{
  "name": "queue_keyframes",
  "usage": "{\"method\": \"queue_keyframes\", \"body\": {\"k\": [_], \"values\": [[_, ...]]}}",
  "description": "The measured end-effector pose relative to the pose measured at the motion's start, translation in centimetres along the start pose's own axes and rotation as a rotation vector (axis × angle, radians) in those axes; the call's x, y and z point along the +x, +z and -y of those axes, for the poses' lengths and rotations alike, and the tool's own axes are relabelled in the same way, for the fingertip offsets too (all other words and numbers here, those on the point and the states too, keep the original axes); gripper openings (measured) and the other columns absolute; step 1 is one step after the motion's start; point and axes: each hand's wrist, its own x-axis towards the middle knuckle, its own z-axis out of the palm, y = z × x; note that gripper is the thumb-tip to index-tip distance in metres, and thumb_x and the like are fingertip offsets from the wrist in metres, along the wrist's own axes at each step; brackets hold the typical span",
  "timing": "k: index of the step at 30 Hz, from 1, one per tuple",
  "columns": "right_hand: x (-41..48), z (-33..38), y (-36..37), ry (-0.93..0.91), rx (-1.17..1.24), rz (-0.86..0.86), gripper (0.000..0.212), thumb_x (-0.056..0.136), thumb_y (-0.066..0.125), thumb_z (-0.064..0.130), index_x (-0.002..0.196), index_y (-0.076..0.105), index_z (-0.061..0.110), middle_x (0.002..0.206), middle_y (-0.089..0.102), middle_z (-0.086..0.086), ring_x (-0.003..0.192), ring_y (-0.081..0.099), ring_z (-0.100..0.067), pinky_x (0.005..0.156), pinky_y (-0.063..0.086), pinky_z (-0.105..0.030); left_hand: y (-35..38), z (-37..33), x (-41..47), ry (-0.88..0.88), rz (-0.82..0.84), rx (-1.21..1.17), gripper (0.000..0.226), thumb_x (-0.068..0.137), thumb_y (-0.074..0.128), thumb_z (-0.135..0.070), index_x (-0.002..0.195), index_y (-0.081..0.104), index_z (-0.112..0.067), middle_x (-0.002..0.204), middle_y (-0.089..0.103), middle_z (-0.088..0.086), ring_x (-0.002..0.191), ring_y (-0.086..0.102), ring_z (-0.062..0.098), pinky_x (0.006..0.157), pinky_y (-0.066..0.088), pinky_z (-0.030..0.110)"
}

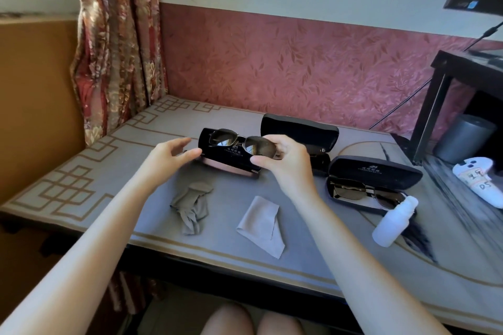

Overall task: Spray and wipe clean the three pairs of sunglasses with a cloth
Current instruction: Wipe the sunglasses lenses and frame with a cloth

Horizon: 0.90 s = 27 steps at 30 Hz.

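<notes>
Sunglasses (243, 143) with a thin metal frame and brown lenses hang in our right hand (285, 163), lifted above the bench (89, 171); the grip is a pinch of thumb and fingers on the right end of the frame. Our left hand (171, 153) hovers just left of them with fingers spread and curled, grasping nothing and not touching the frame. Directly behind the held pair sits an open black case (231, 160) with a pinkish lining edge. A second black case (299, 132) stands open farther back, its contents mostly hidden by our right hand. To the right, a third open case (375, 171) holds another pair of sunglasses (364, 192). A white spray bottle (394, 221) lies on its side just in front of that case, its cap touching the case's edge. A flat grey cloth (261, 226) lies between our forearms, and a crumpled grey cloth (192, 205) rests left of it, under our left wrist.
</notes>
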Motion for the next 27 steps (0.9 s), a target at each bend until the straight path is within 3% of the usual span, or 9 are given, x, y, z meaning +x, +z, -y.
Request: {"method": "queue_keyframes", "body": {"k": [2,5,9,13,18,21,24,27], "values": [[0.3,-0.5,1.0,0.022,-0.036,-0.004,0.036,0.067,0.081,-0.002,0.089,0.068,0.024,0.082,0.068,0.013,0.077,0.063,0.000,0.070,0.045,-0.010,0.1,0.1,0.5,-0.021,0.034,-0.020,0.053,0.091,0.064,-0.028,0.138,0.051,-0.009,0.137,0.056,0.006,0.123,0.054,0.016,0.101,0.036,0.023],[0.6,-1.2,2.4,0.084,-0.097,-0.014,0.033,0.069,0.082,0.007,0.098,0.070,0.018,0.090,0.069,0.008,0.089,0.063,-0.010,0.074,0.045,-0.018,0.1,0.7,0.9,-0.021,0.033,0.001,0.047,0.090,0.065,-0.027,0.133,0.057,-0.008,0.131,0.060,0.005,0.112,0.053,0.009,0.096,0.034,0.020],[0.2,-1.9,3.4,0.114,-0.157,0.036,0.030,0.072,0.081,0.011,0.098,0.070,0.022,0.088,0.067,0.013,0.087,0.060,-0.006,0.075,0.044,-0.018,0.1,1.4,0.9,-0.029,0.023,-0.084,0.048,0.086,0.070,-0.021,0.131,0.058,-0.009,0.127,0.063,0.004,0.108,0.056,0.006,0.093,0.037,0.018],[-0.1,-2.3,3.7,0.113,-0.237,0.074,0.034,0.073,0.081,0.020,0.106,0.071,0.020,0.097,0.072,0.006,0.100,0.061,-0.014,0.088,0.049,-0.031,0.0,2.1,0.6,-0.008,0.012,-0.128,0.053,0.083,0.073,-0.015,0.133,0.057,-0.008,0.126,0.064,0.004,0.106,0.058,0.006,0.091,0.040,0.016],[-0.5,-2.2,3.3,0.142,-0.261,0.157,0.045,0.075,0.082,0.031,0.117,0.068,0.021,0.114,0.068,0.003,0.112,0.058,-0.015,0.099,0.045,-0.030,-0.1,2.8,0.3,0.034,0.018,-0.138,0.055,0.080,0.075,-0.013,0.132,0.058,-0.008,0.126,0.063,0.004,0.107,0.060,0.008,0.094,0.041,0.018],[-1.1,-2.0,2.6,0.113,-0.332,0.164,0.048,0.077,0.080,0.029,0.121,0.065,0.021,0.117,0.063,0.005,0.113,0.052,-0.014,0.094,0.041,-0.027,-0.2,3.2,0.3,0.050,0.030,-0.145,0.058,0.077,0.077,-0.011,0.131,0.057,-0.008,0.123,0.064,0.003,0.103,0.061,0.007,0.094,0.042,0.018],[-1.8,-2.3,1.8,0.081,-0.422,0.137,0.049,0.076,0.081,0.030,0.120,0.064,0.022,0.113,0.059,0.007,0.110,0.047,-0.012,0.092,0.038,-0.026,-0.3,3.8,0.3,0.073,0.035,-0.130,0.063,0.071,0.081,-0.010,0.130,0.058,-0.009,0.119,0.065,0.002,0.090,0.063,-0.008,0.089,0.044,0.013],[-2.3,-2.6,1.7,0.087,-0.473,0.120,0.041,0.077,0.080,0.030,0.115,0.066,0.023,0.105,0.054,0.011,0.105,0.047,-0.010,0.083,0.036,-0.024,-0.3,4.3,0.5,0.090,0.042,-0.100,0.068,0.067,0.083,-0.010,0.130,0.057,-0.008,0.119,0.066,0.004,0.083,0.063,-0.013,0.092,0.047,0.017]]}}
